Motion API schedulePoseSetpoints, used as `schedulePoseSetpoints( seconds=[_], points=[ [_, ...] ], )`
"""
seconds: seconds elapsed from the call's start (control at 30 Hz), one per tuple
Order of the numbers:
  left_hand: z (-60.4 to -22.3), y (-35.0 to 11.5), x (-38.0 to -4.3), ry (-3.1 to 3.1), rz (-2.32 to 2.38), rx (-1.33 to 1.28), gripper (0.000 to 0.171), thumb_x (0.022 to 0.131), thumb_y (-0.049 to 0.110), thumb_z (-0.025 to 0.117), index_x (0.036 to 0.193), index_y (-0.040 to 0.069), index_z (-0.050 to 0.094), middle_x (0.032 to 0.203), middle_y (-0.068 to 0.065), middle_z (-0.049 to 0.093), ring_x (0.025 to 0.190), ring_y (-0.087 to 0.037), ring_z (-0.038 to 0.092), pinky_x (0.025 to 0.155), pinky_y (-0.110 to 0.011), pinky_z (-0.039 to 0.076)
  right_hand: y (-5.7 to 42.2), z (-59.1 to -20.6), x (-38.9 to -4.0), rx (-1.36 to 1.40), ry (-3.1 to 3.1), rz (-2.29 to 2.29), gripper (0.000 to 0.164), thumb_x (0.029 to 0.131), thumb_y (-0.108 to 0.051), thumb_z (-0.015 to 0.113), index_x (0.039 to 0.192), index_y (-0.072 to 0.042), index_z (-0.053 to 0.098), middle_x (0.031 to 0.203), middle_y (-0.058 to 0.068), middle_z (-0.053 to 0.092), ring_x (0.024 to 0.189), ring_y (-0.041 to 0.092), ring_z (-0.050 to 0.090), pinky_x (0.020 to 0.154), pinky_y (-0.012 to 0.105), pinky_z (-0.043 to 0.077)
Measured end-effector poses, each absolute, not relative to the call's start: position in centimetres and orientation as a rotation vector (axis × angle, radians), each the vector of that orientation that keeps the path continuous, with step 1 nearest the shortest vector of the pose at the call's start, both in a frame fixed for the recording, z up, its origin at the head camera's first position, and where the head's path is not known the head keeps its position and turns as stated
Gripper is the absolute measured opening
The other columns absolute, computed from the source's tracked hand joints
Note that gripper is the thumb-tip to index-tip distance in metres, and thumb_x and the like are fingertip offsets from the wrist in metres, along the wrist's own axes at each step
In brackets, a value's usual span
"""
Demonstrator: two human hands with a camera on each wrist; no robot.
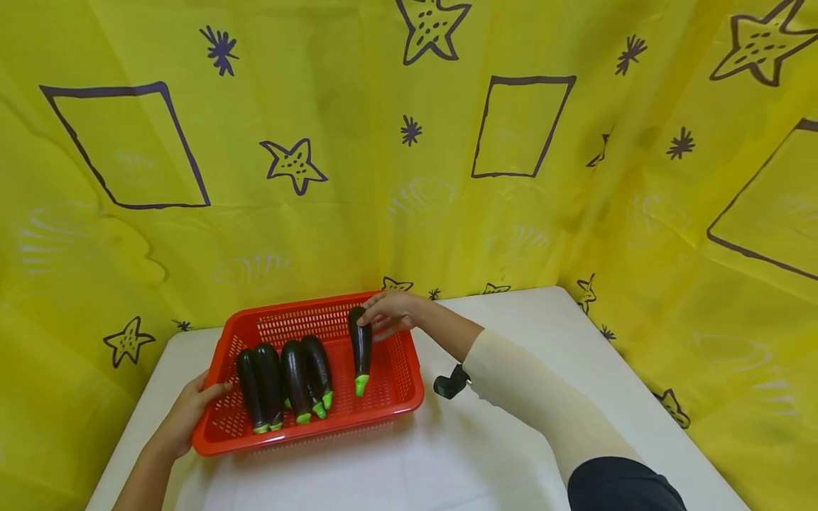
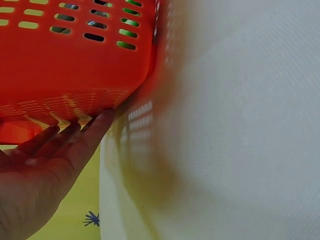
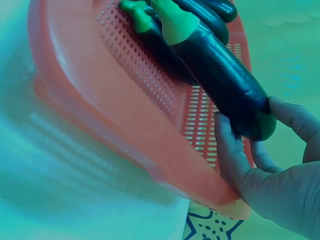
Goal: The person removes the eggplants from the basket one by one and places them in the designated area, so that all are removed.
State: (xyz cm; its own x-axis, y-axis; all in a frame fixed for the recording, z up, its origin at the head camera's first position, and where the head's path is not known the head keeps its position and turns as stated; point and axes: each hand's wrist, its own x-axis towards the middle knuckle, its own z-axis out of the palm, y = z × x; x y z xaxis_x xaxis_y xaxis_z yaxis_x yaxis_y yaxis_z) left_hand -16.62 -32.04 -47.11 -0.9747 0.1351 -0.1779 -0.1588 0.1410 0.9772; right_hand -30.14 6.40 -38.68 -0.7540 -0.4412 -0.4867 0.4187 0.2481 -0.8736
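Observation:
A red plastic basket (image 1: 377, 409) with slotted walls holds several dark eggplants (image 1: 295, 376) with green caps, lined up in its left half. My left hand (image 1: 188, 411) grips the basket's left side, thumb over the rim. In the left wrist view, the fingers (image 2: 92, 132) of that hand lie against the outside of the perforated wall. My right hand (image 1: 391, 312) pinches a single eggplant (image 1: 361, 351) by its rounded end, over the right half of the basket. The right wrist view shows this eggplant (image 3: 225, 75) between thumb and fingers, its green cap pointing away from the hand.
The basket is over a white table (image 1: 498, 454), its shadow falling on the cloth. A small dark object (image 1: 451, 383) shows beside the right forearm. Behind and at the sides hangs a yellow curtain (image 1: 358, 234) with drawn stars and frames.

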Motion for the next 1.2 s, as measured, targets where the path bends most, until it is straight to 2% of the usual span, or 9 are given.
schedulePoseSetpoints(
  seconds=[0.5, 0.9, 1.07, 1.2],
  points=[
    [-47.0, -32.0, -16.5, 2.192, 1.926, -0.024, 0.06, 0.107, 0.009, 0.042, 0.156, -0.014, 0.016, 0.117, -0.011, 0.067, 0.091, -0.016, 0.073, 0.078, -0.043, 0.064, 7.6, -37.1, -29.8, -0.009, 1.808, -1.64, 0.03, 0.097, 0.001, 0.07, 0.125, 0.001, 0.059, 0.109, 0.016, 0.064, 0.095, 0.03, 0.067, 0.101, 0.054, 0.053],
    [-47.1, -32.1, -16.7, 2.18, 1.932, -0.025, 0.06, 0.108, 0.009, 0.042, 0.156, -0.014, 0.016, 0.117, -0.01, 0.067, 0.092, -0.016, 0.073, 0.078, -0.044, 0.064, 10.0, -36.0, -30.8, -0.016, 1.817, -1.666, 0.044, 0.099, -0.001, 0.065, 0.141, 0.004, 0.052, 0.119, 0.017, 0.06, 0.104, 0.031, 0.063, 0.099, 0.049, 0.056],
    [-47.1, -32.1, -16.7, 2.164, 1.931, -0.028, 0.06, 0.108, 0.009, 0.042, 0.157, -0.014, 0.015, 0.117, -0.008, 0.068, 0.092, -0.016, 0.074, 0.079, -0.045, 0.063, 11.2, -35.7, -31.1, 0.008, 1.809, -1.693, 0.045, 0.1, -0.001, 0.063, 0.142, 0.004, 0.048, 0.121, 0.018, 0.056, 0.114, 0.036, 0.058, 0.102, 0.051, 0.053],
    [-47.2, -32.2, -16.6, 2.159, 1.937, -0.016, 0.06, 0.108, 0.009, 0.042, 0.157, -0.014, 0.015, 0.117, -0.008, 0.068, 0.092, -0.017, 0.074, 0.079, -0.045, 0.063, 12.3, -35.5, -31.3, 0.03, 1.802, -1.721, 0.044, 0.1, -0.002, 0.063, 0.141, 0.003, 0.049, 0.124, 0.018, 0.057, 0.114, 0.036, 0.059, 0.103, 0.051, 0.053]
  ],
)
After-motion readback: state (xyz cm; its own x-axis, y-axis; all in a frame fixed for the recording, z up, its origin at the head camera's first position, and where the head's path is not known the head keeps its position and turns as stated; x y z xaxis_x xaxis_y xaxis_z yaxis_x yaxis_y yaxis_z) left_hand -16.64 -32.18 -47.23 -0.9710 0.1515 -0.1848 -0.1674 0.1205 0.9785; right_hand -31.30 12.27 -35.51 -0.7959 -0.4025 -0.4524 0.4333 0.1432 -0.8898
